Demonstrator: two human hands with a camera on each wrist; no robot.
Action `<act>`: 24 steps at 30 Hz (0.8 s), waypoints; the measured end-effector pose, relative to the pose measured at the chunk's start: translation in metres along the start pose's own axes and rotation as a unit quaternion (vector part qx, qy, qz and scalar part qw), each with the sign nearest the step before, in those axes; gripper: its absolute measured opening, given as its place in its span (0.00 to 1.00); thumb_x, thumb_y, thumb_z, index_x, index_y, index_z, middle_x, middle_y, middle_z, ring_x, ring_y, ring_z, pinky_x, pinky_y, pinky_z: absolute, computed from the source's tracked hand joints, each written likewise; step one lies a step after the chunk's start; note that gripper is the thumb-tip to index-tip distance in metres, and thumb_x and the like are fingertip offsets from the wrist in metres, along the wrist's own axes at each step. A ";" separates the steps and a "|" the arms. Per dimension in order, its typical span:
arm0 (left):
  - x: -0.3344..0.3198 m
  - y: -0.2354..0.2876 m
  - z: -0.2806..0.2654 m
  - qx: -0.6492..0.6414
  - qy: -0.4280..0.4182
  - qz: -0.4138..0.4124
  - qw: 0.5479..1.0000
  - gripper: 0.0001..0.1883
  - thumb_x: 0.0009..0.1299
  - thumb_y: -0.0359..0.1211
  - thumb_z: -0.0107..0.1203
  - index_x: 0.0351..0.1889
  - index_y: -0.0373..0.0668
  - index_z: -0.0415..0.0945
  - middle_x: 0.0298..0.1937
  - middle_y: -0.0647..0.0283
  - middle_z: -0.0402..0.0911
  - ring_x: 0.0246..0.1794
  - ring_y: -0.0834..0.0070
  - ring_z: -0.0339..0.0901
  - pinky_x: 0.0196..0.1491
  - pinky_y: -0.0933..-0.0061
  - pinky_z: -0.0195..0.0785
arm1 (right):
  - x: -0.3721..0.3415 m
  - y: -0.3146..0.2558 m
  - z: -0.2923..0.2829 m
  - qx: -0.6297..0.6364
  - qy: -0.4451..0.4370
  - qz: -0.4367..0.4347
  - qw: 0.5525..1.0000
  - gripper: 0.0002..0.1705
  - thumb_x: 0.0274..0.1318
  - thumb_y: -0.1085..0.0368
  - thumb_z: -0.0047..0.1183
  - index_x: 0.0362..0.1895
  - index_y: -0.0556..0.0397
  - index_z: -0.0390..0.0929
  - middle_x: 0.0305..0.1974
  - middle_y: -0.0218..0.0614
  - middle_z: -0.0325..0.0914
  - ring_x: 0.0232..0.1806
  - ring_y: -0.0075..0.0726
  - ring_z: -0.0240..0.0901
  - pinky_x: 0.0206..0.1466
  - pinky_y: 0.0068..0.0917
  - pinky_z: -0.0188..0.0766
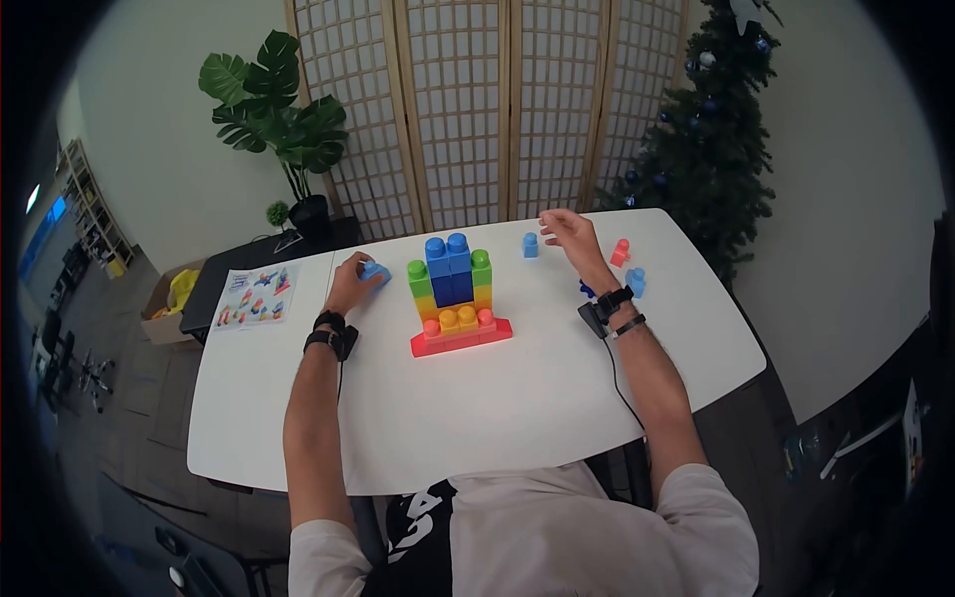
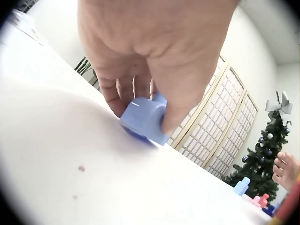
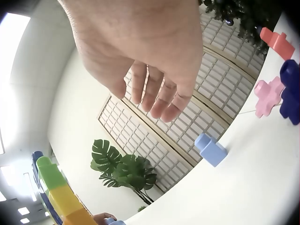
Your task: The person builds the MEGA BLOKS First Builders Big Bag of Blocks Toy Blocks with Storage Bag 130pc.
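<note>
My left hand (image 1: 350, 287) pinches a light blue toy building block (image 2: 143, 117) between thumb and fingers, close over the table on the left. My right hand (image 1: 579, 242) is held above the back right of the table, its fingers loosely bent around nothing. A smaller light blue block (image 1: 530, 245) stands beneath and left of that hand, and the right wrist view shows it upright (image 3: 212, 151). Between the hands rises a block build (image 1: 455, 289) with a red base, yellow and green sides and a blue middle.
Right of the right hand lie a red block (image 1: 620, 253) and a light blue block (image 1: 637, 283). A pink piece (image 3: 268, 96) and a dark blue piece (image 3: 290, 91) lie there too. A printed picture sheet (image 1: 254, 297) covers the table's left end. Cables run from both wrist cameras.
</note>
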State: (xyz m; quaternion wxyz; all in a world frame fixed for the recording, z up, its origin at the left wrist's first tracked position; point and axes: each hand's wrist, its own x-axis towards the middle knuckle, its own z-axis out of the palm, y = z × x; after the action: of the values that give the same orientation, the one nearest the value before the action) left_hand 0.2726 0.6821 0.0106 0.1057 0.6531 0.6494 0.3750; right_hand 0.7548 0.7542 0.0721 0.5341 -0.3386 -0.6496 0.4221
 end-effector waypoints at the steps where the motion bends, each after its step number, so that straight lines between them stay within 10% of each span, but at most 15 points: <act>1: 0.000 0.009 -0.006 -0.009 -0.036 -0.015 0.999 0.26 0.65 0.36 0.78 0.57 0.40 0.80 0.42 0.56 0.90 0.43 0.67 0.89 0.49 0.66 0.82 | -0.001 -0.001 -0.004 -0.010 -0.004 -0.004 1.000 0.20 0.77 0.54 0.58 0.58 0.57 0.85 0.48 0.35 0.87 0.49 0.30 0.85 0.52 0.27 0.82; 12: -0.004 0.215 -0.071 -0.293 -0.052 0.156 0.942 0.21 0.71 0.29 0.73 0.60 0.35 0.81 0.53 0.62 0.89 0.53 0.79 0.85 0.58 0.75 0.79 | -0.003 -0.024 -0.018 -0.005 -0.009 -0.035 0.999 0.18 0.77 0.54 0.58 0.52 0.57 0.85 0.44 0.33 0.86 0.46 0.27 0.84 0.49 0.28 0.82; 24: -0.023 0.206 -0.021 -0.259 -0.092 0.188 0.943 0.23 0.68 0.34 0.76 0.59 0.36 0.85 0.51 0.61 0.91 0.54 0.74 0.86 0.60 0.69 0.80 | -0.004 -0.019 -0.023 -0.007 -0.007 -0.038 0.999 0.16 0.76 0.56 0.60 0.51 0.57 0.86 0.40 0.32 0.87 0.42 0.26 0.83 0.47 0.25 0.81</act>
State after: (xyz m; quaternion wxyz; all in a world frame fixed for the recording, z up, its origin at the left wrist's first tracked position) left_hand 0.4210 0.6260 0.1462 0.2580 0.7447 0.3828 0.4819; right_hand 0.7781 0.7470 0.0897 0.5431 -0.3142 -0.6686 0.3991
